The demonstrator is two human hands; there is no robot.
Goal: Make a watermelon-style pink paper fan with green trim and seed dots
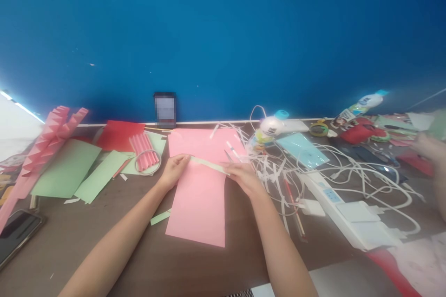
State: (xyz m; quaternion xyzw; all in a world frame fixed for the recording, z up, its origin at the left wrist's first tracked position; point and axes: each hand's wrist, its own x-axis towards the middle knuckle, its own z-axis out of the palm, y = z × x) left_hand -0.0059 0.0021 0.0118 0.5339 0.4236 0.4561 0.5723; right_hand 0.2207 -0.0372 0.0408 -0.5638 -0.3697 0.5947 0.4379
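At the frame's centre, my left hand (pixel 176 171) and right hand (pixel 245 177) each pinch the pale green strip (pixel 208 164) near an end, over pink paper (pixel 197 209), where my pulling unevenly could tear it.

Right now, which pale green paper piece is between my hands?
The narrow pale green paper strip over the pink paper, held by left hand and right hand; the wide green sheets and short green strip lie unheld.

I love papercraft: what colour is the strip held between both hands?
Pale green; the strip shows best in the head view.
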